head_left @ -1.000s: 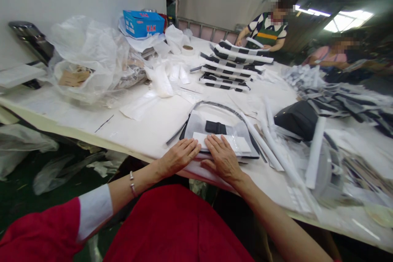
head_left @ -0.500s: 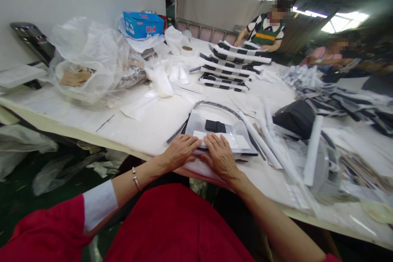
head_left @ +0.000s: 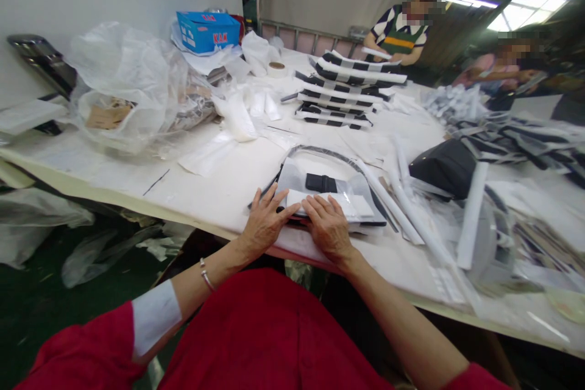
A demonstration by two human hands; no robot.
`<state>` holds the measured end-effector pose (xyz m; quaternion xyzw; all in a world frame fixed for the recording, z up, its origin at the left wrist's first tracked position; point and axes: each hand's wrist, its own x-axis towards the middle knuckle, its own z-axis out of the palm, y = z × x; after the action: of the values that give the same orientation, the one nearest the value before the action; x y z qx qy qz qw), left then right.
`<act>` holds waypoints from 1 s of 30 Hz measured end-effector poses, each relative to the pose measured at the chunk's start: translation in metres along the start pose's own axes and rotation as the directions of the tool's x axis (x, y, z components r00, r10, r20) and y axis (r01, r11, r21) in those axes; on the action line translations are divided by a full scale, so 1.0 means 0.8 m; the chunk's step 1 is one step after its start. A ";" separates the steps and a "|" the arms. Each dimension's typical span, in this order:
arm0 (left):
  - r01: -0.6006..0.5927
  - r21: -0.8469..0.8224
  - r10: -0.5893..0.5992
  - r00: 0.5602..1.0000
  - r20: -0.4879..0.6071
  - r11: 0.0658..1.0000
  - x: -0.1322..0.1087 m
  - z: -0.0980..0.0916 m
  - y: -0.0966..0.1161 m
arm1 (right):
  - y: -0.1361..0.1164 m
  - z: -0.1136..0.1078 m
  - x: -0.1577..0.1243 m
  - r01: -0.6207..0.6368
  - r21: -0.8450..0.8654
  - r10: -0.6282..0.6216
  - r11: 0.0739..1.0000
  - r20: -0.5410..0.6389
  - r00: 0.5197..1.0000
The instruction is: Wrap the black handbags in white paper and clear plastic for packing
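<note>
A flat black-and-grey bag (head_left: pixel 320 186) wrapped in clear plastic lies on the white table (head_left: pixel 219 180) right before me, with a folded white paper piece (head_left: pixel 340 202) on its near edge. My left hand (head_left: pixel 265 222) rests at the bag's left corner, fingers spread and flat. Pressing down on the near edge of the white paper is my right hand (head_left: pixel 326 225), its fingers stretched out. Neither hand grips anything.
Striped black-and-white bags (head_left: pixel 347 91) are stacked further back, where a person in a striped shirt (head_left: pixel 400 33) works. Crumpled plastic bags (head_left: pixel 132 88) and a blue box (head_left: pixel 208 30) sit at the left. White paper rolls (head_left: pixel 411 207) and a black pouch (head_left: pixel 443 164) lie at the right.
My left hand has slid leftward off the white paper and its fingers have spread apart. The right hand stays pressed on the paper.
</note>
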<state>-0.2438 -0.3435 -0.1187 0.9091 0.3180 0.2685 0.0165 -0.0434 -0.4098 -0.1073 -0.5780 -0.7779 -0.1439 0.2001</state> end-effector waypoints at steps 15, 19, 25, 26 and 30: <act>0.587 -0.809 -0.644 0.617 0.452 -0.005 -0.020 -0.039 0.024 | -0.005 -0.002 -0.002 -0.010 -0.011 0.009 1.000 -0.046 0.999; 0.572 -0.700 -0.522 0.476 0.708 -0.427 -0.003 -0.054 0.019 | -0.007 -0.002 -0.001 -0.012 0.006 0.013 1.000 -0.055 0.998; 0.671 -0.567 -0.392 0.414 0.821 -0.479 0.023 -0.056 -0.005 | -0.006 -0.005 -0.002 -0.025 0.029 0.028 0.999 -0.086 0.996; 0.705 -0.550 -0.373 0.412 0.831 -0.447 0.027 -0.056 -0.007 | -0.004 -0.007 -0.003 -0.029 0.033 0.032 0.999 -0.092 0.995; 0.704 -0.552 -0.324 0.447 0.834 -0.447 0.041 -0.054 -0.004 | 0.005 -0.014 -0.005 -0.047 0.049 0.053 0.998 -0.118 0.992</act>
<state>-0.2459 -0.3276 -0.0667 0.3257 0.4365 0.2186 0.8097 -0.0367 -0.4176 -0.0993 -0.5829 -0.7529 -0.1552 0.2632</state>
